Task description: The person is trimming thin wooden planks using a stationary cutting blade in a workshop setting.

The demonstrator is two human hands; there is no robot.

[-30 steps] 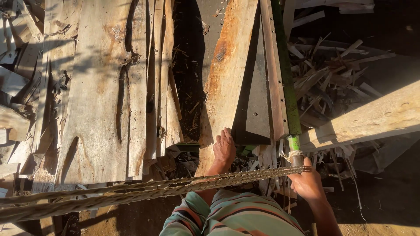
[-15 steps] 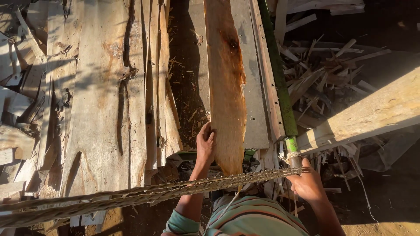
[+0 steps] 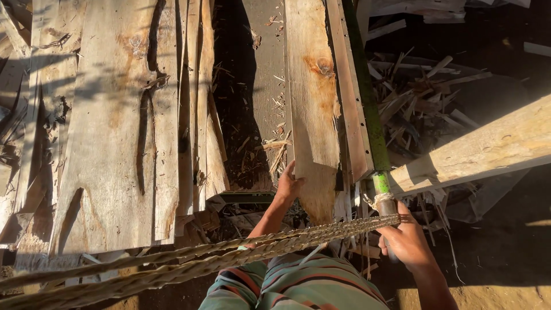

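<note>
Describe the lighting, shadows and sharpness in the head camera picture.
Head view: low, warm sunlight rakes across the pale boards, with soft dappled shadows on them; the gap between the boards and the scrap pile at upper right sink into deep shade. The left hand on the plank and the right hand on the green-taped handle are sharp; the twisted rope looks slightly soft.

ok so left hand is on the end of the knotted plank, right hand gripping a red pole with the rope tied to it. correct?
Not quite: the pole is green, not red, as the head view shows. The rest holds: the left hand rests on the near end of the knotted plank, and the right hand grips the pole's lower end, where the twisted rope is tied.
</note>
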